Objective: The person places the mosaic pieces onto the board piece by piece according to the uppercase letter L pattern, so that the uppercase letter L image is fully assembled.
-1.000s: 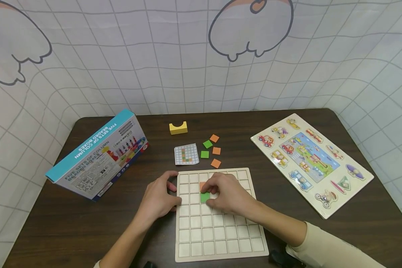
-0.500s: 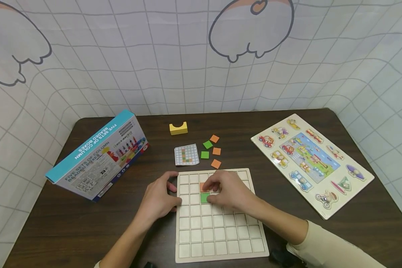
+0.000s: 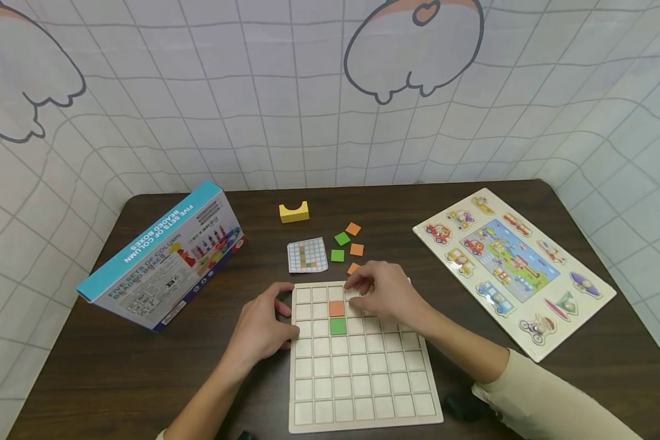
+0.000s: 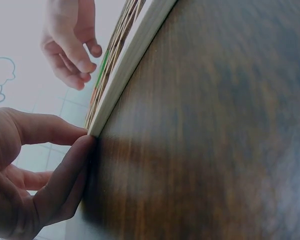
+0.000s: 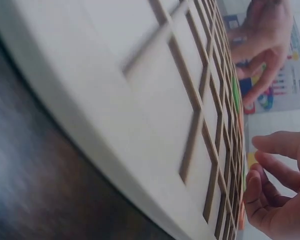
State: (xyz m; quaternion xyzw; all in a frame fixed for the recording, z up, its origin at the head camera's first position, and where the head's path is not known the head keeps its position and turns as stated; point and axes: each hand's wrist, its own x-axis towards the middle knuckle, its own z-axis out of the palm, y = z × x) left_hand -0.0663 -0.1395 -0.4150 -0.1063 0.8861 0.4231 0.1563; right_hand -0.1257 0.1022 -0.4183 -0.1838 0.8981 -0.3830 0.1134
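A pale wooden grid board (image 3: 365, 426) lies on the dark table, with one orange tile (image 3: 337, 308) directly above one green tile (image 3: 338, 326) in its cells. My left hand (image 3: 261, 324) grips the board's left edge; the left wrist view shows its thumb and a finger (image 4: 65, 131) meeting at the edge. My right hand (image 3: 387, 293) hovers over the top rows, just right of the orange tile. Its thumb and bent fingers stand apart with nothing between them, as the right wrist view shows of that hand (image 5: 280, 185).
Past the board lie loose orange tiles (image 3: 356, 249) and green tiles (image 3: 337, 255), beside a small pattern card (image 3: 294, 260). A yellow arched block (image 3: 294, 214) stands behind. At left is a blue-topped box (image 3: 165, 263), at right a picture puzzle board (image 3: 528, 336).
My right hand has left the green tile and moved up and right, uncovering both tiles in the grid. The left hand keeps its place at the board's edge.
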